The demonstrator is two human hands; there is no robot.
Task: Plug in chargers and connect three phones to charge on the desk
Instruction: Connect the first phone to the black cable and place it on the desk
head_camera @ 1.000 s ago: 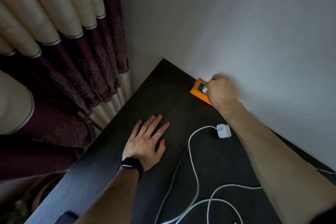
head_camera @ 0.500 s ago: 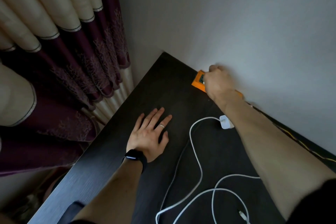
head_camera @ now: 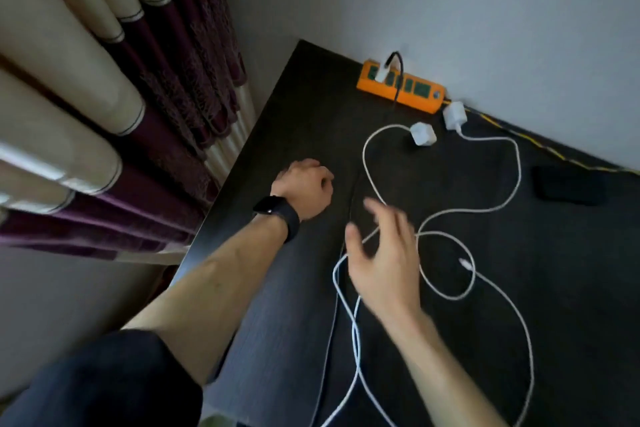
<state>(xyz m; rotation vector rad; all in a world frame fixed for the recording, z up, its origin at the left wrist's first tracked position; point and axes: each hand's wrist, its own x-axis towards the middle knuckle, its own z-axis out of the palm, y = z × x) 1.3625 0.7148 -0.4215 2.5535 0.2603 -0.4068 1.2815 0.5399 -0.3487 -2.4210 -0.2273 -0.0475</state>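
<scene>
Over the cables — right hand blurred, grip unclear.

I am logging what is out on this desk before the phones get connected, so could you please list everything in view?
Power strip: one, orange with green sockets, back of desk against the wall.
Plugged charger: one, white with a black cable, in the strip's left end.
Loose chargers: two, white, one and another lying on the desk beside the strip.
Cables: white, looped across the desk.
Phone: one, black, right side of desk.
Desk: one, dark.
Curtain: cream and maroon, left.
Watch: one, black, left wrist.
Left hand: curled, on desk.
Right hand: open, blurred, above the cables.
</scene>
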